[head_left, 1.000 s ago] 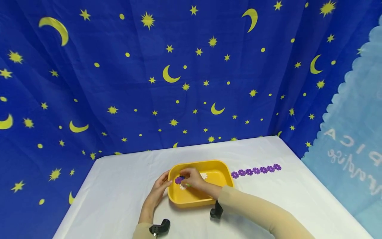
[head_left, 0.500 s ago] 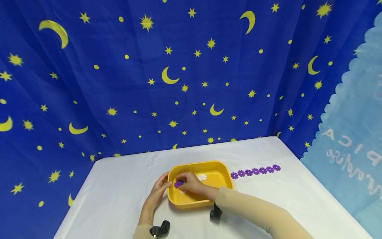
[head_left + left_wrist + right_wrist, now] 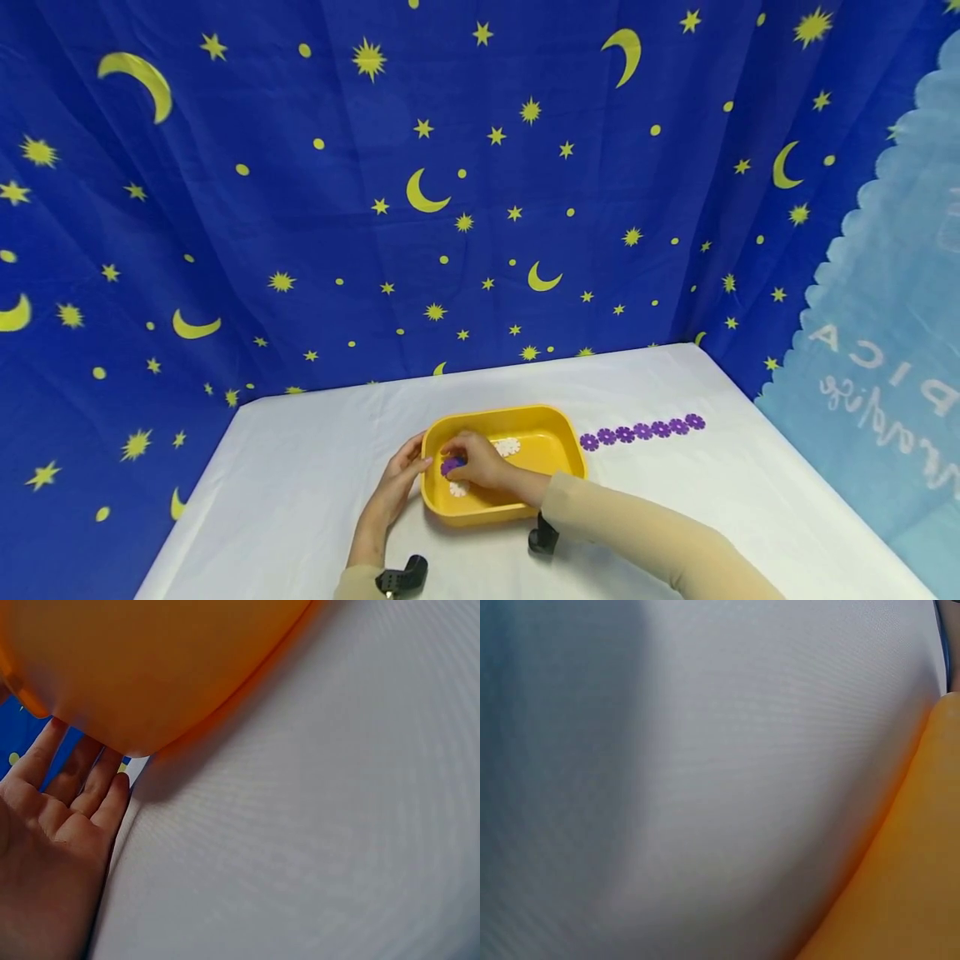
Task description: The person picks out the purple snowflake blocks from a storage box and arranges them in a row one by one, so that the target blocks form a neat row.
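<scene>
At the left end of a yellow plastic tray (image 3: 555, 442), my left hand (image 3: 397, 477) holds the wall, thumb over the rim and fingers along the outside. In the left wrist view the fingertips of the left hand (image 3: 67, 802) meet the tray's outer side. My right hand (image 3: 480, 460) is down inside the tray, pinching a purple flower-shaped disc (image 3: 450, 467) near the left end. Its fingertips partly cover the disc. White flower discs lie in the tray: some white discs (image 3: 508, 447) by the far wall and a white disc (image 3: 458, 489) below the right hand.
Right of the tray, a straight row of purple flower discs (image 3: 642, 431) lies on the white-covered table (image 3: 315, 467). A blue star-and-moon curtain (image 3: 480, 167) hangs behind, and a light blue cloth (image 3: 892, 333) is at the right.
My right hand has moved slightly left and toward me inside the tray, and the purple disc at its fingertips has shifted toward me. The left hand has stayed at the tray.
</scene>
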The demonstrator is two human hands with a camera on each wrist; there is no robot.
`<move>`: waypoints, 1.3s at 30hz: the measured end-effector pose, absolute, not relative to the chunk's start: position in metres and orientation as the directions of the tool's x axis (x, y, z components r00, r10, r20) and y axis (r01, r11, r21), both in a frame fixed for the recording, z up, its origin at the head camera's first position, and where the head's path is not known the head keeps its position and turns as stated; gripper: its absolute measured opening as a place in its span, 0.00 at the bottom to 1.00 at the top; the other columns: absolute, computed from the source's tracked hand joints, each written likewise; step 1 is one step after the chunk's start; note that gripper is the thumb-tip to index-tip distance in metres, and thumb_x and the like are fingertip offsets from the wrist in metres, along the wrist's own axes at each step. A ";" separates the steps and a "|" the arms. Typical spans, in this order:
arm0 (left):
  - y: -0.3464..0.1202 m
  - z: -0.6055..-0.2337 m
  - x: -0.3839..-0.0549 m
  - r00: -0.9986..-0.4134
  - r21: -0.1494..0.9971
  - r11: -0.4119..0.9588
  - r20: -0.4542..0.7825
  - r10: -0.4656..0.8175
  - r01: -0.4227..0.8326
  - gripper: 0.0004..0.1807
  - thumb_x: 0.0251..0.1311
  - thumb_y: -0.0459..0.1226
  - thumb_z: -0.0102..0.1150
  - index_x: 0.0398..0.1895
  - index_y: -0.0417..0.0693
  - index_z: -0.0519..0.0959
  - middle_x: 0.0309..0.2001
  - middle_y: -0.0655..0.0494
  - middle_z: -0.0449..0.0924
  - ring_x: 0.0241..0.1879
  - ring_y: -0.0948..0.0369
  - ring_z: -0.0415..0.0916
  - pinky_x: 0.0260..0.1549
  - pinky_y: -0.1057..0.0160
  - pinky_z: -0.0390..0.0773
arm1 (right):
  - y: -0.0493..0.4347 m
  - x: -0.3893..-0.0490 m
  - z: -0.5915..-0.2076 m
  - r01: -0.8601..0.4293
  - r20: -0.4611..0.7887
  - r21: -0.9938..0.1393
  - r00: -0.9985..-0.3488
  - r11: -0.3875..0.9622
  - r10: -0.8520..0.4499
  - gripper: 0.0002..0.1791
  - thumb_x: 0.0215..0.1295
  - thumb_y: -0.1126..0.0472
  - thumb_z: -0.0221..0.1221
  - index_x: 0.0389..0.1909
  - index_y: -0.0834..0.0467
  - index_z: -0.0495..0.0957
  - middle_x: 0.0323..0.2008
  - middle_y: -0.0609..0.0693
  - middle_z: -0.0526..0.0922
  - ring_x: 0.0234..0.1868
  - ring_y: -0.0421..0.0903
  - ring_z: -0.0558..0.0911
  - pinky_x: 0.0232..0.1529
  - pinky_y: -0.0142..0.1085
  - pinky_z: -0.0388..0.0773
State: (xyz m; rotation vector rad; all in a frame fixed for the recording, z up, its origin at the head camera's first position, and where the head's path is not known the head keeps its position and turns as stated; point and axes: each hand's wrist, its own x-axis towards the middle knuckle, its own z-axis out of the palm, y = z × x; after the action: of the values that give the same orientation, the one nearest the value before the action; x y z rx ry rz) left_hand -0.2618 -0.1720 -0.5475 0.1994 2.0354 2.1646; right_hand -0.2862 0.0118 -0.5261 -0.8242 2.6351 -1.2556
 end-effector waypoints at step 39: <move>-0.173 -0.549 -0.261 -0.976 0.996 -0.086 -0.017 0.219 -0.036 0.31 0.63 0.34 0.50 0.70 0.39 0.59 0.72 0.42 0.58 0.73 0.46 0.51 0.73 0.47 0.46 | 0.024 -0.291 -0.518 -0.303 0.236 -0.922 -0.933 0.240 -0.271 0.06 0.54 0.71 0.64 0.33 0.70 0.81 0.26 0.58 0.86 0.25 0.41 0.83 0.27 0.30 0.82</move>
State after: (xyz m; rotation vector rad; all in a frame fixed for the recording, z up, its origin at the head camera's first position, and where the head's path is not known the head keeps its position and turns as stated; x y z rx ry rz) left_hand -0.2607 -0.1730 -0.5487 0.2027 1.9969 2.1858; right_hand -0.2913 0.0235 -0.5178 -0.5781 2.4949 -1.8664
